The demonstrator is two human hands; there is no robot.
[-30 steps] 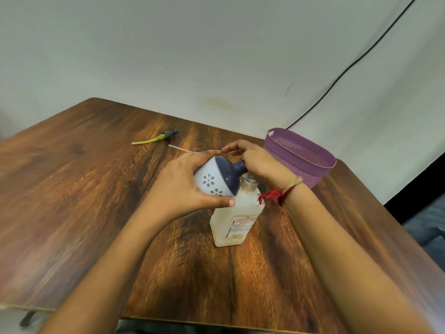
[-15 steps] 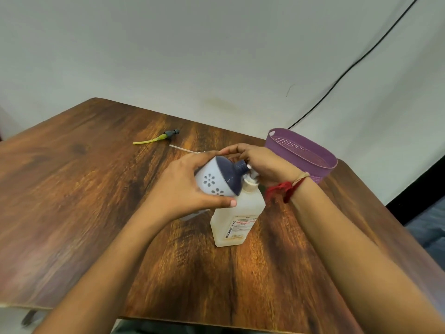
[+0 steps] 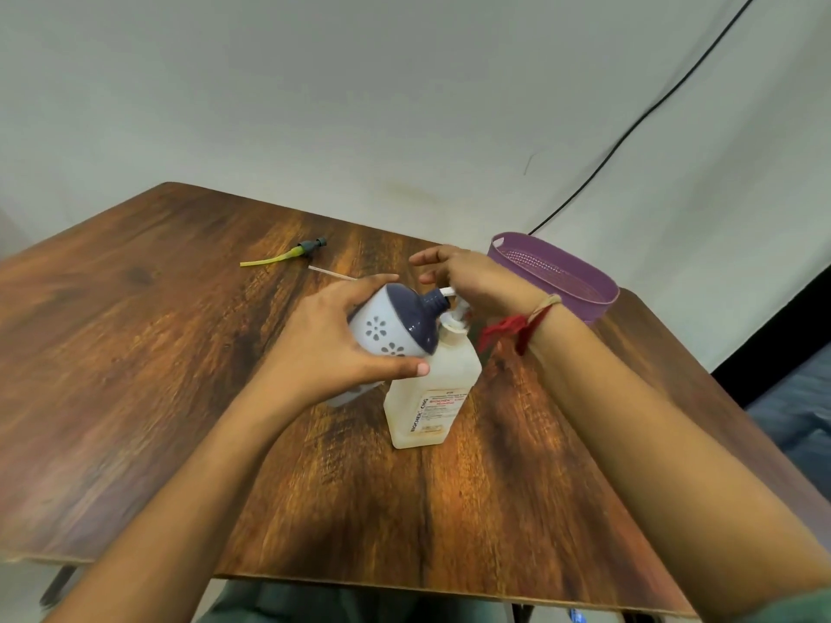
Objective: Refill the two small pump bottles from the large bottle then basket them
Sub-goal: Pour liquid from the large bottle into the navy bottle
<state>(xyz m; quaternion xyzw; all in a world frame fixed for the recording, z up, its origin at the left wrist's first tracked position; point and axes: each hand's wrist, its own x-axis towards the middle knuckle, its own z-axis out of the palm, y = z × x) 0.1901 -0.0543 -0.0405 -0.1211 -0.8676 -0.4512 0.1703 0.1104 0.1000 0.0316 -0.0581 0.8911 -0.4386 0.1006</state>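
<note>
The left grip [image 3: 323, 348] is wrapped round a small pump bottle [image 3: 391, 321], white with flower cut-outs and a dark blue shoulder. It holds the bottle tilted above the desk [image 3: 135, 353], with the open neck pointing right. The neck meets the white nozzle [image 3: 446, 290] of the large bottle [image 3: 431, 384], which stands upright on the desk near the middle with the label BIOCHEK CHG on its front.

The right grip [image 3: 481, 281] lies over the large bottle's pump head with its fingers stretched loosely forward and spread. The pump head itself is mostly hidden under the palm. A red thread band [image 3: 508, 332] is tied round that wrist.

The purple perforated basket [image 3: 562, 281] sits just behind the right grip, at the desk's far right edge. A loose pump top with a yellow-green tube [image 3: 288, 256] lies farther back on the left. A thin white dip tube [image 3: 330, 272] lies beside it. A black cable [image 3: 629, 132] runs down the pale wall behind.
</note>
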